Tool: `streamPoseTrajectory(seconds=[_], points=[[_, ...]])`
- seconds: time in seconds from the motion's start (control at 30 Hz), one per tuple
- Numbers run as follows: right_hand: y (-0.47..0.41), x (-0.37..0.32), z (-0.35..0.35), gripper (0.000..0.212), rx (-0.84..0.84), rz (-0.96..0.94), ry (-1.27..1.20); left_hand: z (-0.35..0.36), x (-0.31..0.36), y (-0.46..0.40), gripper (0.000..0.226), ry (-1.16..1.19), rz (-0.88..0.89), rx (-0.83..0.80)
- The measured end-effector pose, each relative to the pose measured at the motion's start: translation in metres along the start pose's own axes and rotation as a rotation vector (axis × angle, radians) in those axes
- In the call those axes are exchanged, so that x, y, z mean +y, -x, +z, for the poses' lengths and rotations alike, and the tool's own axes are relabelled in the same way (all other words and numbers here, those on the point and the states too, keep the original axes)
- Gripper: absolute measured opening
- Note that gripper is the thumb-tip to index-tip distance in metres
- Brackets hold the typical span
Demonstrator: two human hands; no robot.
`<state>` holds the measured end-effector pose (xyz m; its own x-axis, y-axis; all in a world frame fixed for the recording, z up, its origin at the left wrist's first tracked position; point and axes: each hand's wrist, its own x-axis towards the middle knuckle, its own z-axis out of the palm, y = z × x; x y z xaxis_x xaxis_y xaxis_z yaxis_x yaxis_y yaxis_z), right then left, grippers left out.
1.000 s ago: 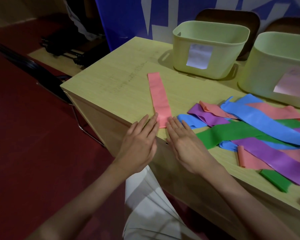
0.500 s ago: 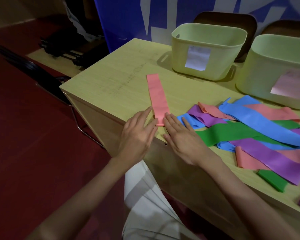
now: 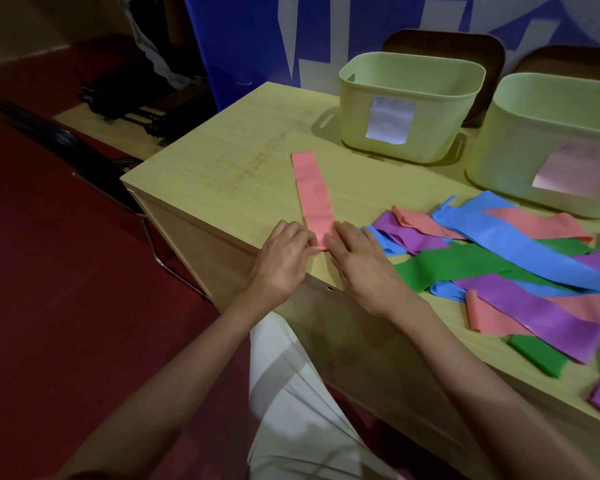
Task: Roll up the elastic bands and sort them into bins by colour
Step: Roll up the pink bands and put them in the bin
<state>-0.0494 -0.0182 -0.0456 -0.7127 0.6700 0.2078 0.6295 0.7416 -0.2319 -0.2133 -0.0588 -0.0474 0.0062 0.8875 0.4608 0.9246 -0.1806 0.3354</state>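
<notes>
Left of the heap of bands [image 3: 506,261], my left hand [image 3: 284,261] and right hand [image 3: 364,268], fingertips curled, pinching the pink band's [image 3: 314,192] near end, wooden table [image 3: 229,174].

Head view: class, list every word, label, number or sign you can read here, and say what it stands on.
No text can be read.
Left bin: white label, print too blurred.
Right bin: pinkish label, no legible writing.
Blue banner: large white shapes, cut off, not readable.
Table: faint dark marks, illegible.
</notes>
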Motion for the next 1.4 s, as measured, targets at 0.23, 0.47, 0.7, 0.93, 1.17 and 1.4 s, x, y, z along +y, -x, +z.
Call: streamPoseTrajectory(seconds=[0.23,0.47,0.7,0.93,1.17,1.4], points=[[-0.003,-0.008,-0.008,0.015,0.248,-0.022,-0.200,-0.030,0.013,0.005,0.005,0.166,-0.183,-0.071],[0.024,-0.028,-0.029,0.015,0.381,0.072,-0.835,-0.071,0.024,0.008,0.002,0.569,-0.376,-0.264],[0.039,-0.042,-0.062,0.010,0.461,0.063,-1.082,-0.115,0.057,-0.003,0.004,0.849,-0.311,-0.291],[0.055,-0.059,-0.106,0.008,0.594,0.095,-1.160,-0.137,0.088,-0.012,0.017,1.089,-0.286,-0.269],[0.081,-0.061,-0.143,0.012,0.686,0.180,-1.104,-0.140,0.126,-0.017,0.008,1.197,-0.203,-0.221],[0.124,-0.043,-0.138,0.013,0.796,0.363,-0.984,-0.097,0.166,-0.009,0.016,1.233,-0.193,-0.207]])
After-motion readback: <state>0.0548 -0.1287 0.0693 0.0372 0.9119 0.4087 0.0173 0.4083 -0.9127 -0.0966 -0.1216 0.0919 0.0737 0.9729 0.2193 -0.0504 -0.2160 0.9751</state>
